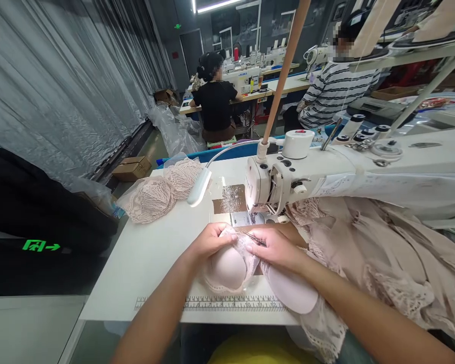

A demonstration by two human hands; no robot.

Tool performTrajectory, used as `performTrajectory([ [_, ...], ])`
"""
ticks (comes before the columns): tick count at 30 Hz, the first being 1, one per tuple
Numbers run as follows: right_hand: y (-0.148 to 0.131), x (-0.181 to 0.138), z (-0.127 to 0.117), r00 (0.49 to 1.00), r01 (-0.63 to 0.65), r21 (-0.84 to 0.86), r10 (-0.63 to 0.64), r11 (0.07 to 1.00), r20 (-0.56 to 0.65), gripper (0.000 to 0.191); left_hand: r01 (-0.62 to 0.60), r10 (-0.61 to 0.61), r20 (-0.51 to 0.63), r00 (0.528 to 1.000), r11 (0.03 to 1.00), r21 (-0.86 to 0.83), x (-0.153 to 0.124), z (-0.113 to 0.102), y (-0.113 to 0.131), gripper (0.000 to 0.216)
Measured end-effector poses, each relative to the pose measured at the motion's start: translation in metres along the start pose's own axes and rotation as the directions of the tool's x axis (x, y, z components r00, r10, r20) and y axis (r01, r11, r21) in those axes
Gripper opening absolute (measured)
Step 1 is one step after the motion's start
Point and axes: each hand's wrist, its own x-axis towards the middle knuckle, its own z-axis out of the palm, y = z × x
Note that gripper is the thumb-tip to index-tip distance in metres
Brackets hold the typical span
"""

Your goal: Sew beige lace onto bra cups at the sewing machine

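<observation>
A pale pink lace bra [227,270] lies over the front of the table, its two moulded cups facing up. At the upper edge of the left cup, my left hand [215,238] pinches the lace. My right hand [275,247] is closed at the lace between the cups, and a slim metal tool [256,237], perhaps thread snips, sticks out from its fingers. Just beyond both hands is the lit needle area of a white sewing machine [260,184]. The right cup and its lace hang past the table's front edge, partly under my right forearm.
Finished-looking lace cups [151,197] lie at the table's back left, beside a lamp on a bent neck [200,187]. Pink lace fabric [356,253] is heaped on the right. A printed ruler [235,304] runs along the front edge. Two people sit at machines farther back.
</observation>
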Motion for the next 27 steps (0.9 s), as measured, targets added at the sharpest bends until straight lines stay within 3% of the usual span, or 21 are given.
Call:
performTrajectory([
  [2, 0.004, 0.004, 0.009, 1.000, -0.007, 0.031, 0.008, 0.999, -0.030, 0.026, -0.108, 0.113, -0.039, 0.993, 0.987, 0.122, -0.001, -0.001, -0.001, 0.024],
  [4, 0.008, 0.006, 0.014, 0.999, -0.004, 0.060, 0.006, 0.998, -0.041, 0.030, -0.212, 0.225, -0.029, 0.974, 0.950, 0.228, -0.001, -0.001, -0.002, 0.034],
  [6, 0.012, 0.005, 0.014, 1.000, 0.018, 0.074, -0.016, 0.997, -0.026, 0.030, -0.248, 0.259, -0.008, 0.966, 0.932, 0.266, -0.001, 0.000, -0.003, 0.045],
  [10, 0.012, 0.003, 0.011, 0.999, 0.050, 0.092, -0.049, 0.994, -0.010, 0.023, -0.129, 0.135, -0.014, 0.991, 0.968, 0.217, 0.002, 0.004, -0.003, 0.034],
  [14, 0.011, 0.000, 0.007, 0.998, 0.054, 0.149, -0.051, 0.987, -0.021, 0.021, 0.014, -0.019, 0.078, 0.997, 0.998, 0.057, 0.004, 0.006, -0.001, 0.033],
  [19, 0.015, -0.003, -0.005, 0.999, 0.032, 0.104, -0.029, 0.994, -0.037, 0.041, 0.048, -0.048, 0.137, 0.989, 0.999, 0.005, 0.004, 0.005, -0.001, 0.031],
  [27, 0.010, -0.003, -0.006, 0.998, 0.036, 0.070, -0.039, 0.997, 0.047, 0.028, 0.102, -0.091, 0.173, 0.981, 0.993, -0.060, 0.005, 0.007, -0.007, 0.032],
])
